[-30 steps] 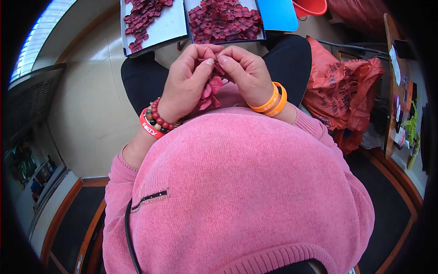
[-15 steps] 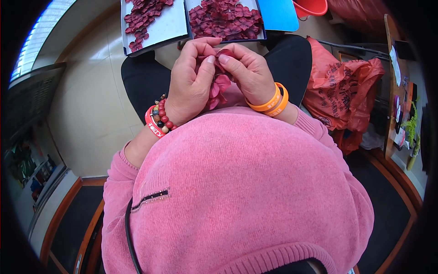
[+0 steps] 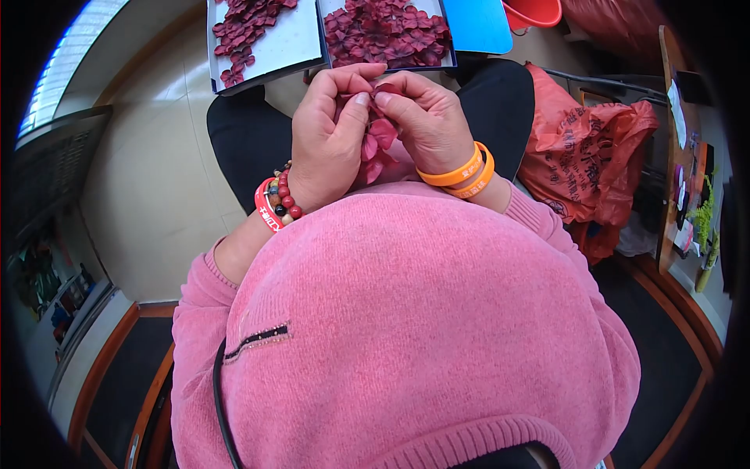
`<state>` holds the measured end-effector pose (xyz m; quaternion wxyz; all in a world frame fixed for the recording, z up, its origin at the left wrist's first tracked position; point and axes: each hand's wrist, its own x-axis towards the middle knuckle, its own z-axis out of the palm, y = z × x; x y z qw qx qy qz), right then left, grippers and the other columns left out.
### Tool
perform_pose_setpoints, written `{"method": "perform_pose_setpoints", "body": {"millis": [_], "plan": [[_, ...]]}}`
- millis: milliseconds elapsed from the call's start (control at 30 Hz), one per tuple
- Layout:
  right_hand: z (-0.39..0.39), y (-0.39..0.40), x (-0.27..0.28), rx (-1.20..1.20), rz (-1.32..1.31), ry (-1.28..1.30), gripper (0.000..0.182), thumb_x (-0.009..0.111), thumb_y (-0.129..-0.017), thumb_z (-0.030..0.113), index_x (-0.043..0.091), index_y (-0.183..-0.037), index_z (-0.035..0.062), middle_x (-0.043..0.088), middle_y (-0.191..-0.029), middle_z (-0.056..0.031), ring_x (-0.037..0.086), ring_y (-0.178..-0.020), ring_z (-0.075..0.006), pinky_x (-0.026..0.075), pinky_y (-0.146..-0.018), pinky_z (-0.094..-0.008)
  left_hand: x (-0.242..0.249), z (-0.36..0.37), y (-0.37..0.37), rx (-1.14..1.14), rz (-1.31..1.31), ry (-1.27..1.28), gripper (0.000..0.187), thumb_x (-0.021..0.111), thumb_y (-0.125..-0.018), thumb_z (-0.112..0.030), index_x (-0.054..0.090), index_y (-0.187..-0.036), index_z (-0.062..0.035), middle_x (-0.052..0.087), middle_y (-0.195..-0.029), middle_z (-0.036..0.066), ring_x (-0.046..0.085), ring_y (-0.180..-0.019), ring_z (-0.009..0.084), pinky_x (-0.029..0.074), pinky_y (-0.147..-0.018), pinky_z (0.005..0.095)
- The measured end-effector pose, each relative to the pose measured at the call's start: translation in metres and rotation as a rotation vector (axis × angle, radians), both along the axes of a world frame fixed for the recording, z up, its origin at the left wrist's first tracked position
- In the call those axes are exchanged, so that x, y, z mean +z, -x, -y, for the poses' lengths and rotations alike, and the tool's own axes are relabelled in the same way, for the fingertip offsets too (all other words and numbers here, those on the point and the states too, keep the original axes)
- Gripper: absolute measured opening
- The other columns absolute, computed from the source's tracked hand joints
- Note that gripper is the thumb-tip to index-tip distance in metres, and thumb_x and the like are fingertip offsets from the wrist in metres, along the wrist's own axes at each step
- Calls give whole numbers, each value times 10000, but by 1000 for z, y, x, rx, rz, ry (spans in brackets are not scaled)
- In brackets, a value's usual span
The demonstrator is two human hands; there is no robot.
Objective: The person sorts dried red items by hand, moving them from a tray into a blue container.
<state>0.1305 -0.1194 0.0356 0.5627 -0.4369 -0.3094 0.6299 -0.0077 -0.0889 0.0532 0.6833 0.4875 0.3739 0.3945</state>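
Dark red artificial flower petals (image 3: pixel 378 137) are pinched between my two hands, above my lap. My left hand (image 3: pixel 330 137), with a bead bracelet and a red band at the wrist, has its thumb and fingers closed on them. From the other side my right hand (image 3: pixel 426 125), wearing orange wristbands, grips the petals' upper part between thumb and forefinger. The two sets of fingertips nearly meet. Several petals hang below the fingers toward the pink sweater (image 3: pixel 422 297); those inside the fingers are partly hidden.
Just beyond my hands stands an open white box (image 3: pixel 293 48) with dark red flower petals (image 3: pixel 387 35) in both halves. A blue board (image 3: pixel 476 25) and a red bucket (image 3: pixel 533 12) are at its right. A red plastic bag (image 3: pixel 582 148) sits beside my right knee.
Both hands stay together on the petals. My wrists have turned slightly, and the hanging petals have shifted a little.
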Motion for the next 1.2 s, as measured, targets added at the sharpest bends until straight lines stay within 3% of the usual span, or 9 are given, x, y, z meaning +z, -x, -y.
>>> {"method": "perform_pose_setpoints", "body": {"millis": [133, 233, 433, 567, 667, 1033, 1133, 1200], "plan": [[-1, 6, -1, -84, 114, -73, 90, 573, -860, 37, 621, -927, 3, 618, -805, -13, 565, -716, -45, 480, -653, -184, -5, -4, 0, 19, 100, 155, 67, 457, -929, -30, 494, -959, 16, 568, -1122, 118, 561, -690, 62, 488, -591, 200], [0, 6, -2, -104, 233, -125, 74, 573, -854, 31, 615, -910, 7, 612, -800, -3, 559, -711, -35, 472, -635, -177, 1, -7, 6, -63, 122, 331, 83, 470, -929, -47, 505, -966, 19, 588, -1035, 94, 560, -707, 66, 482, -612, 195], [4, 6, 0, -108, 383, -226, 56, 570, -849, 14, 605, -893, 13, 607, -820, 0, 552, -710, -31, 471, -636, -179, -10, -14, 15, -193, 239, 369, 118, 498, -921, -72, 536, -1010, -4, 574, -884, 20, 548, -762, 66, 461, -678, 192], [3, 7, 5, -64, 130, -199, 60, 564, -854, 9, 598, -903, 5, 604, -877, -14, 552, -732, -44, 478, -665, -185, -10, -18, 20, -267, 326, 389, 119, 522, -904, -74, 546, -1004, -15, 575, -920, 30, 546, -819, 72, 454, -732, 203], [0, 5, -1, -43, 102, -238, 64, 561, -861, 13, 594, -915, 0, 594, -899, -18, 553, -760, -52, 479, -693, -189, -11, -17, 18, -250, 380, 420, 120, 525, -895, -66, 549, -1003, -19, 575, -945, 37, 547, -845, 82, 454, -762, 213], [0, -3, -5, 23, 293, -193, 21, 567, -856, 14, 569, -874, 4, 569, -836, -2, 527, -751, -38, 455, -677, -183, -23, -17, 21, -265, 399, 491, 112, 533, -896, -51, 556, -1001, -20, 579, -960, 45, 546, -827, 75, 455, -746, 196], [1, 3, -3, -61, 259, -212, 28, 560, -863, 18, 566, -887, 4, 565, -830, 0, 519, -738, -34, 450, -662, -179, -18, -12, 15, -154, 192, 304, 96, 516, -911, -39, 557, -992, -8, 587, -1032, 72, 545, -843, 64, 453, -755, 187], [1, 5, -1, -80, 263, -252, 42, 554, -869, 19, 563, -907, 3, 563, -829, 0, 519, -734, -32, 450, -654, -178, -10, -11, 13, -147, 208, 261, 95, 501, -920, -39, 544, -995, 0, 577, -1101, 101, 543, -870, 71, 453, -777, 200]]}}
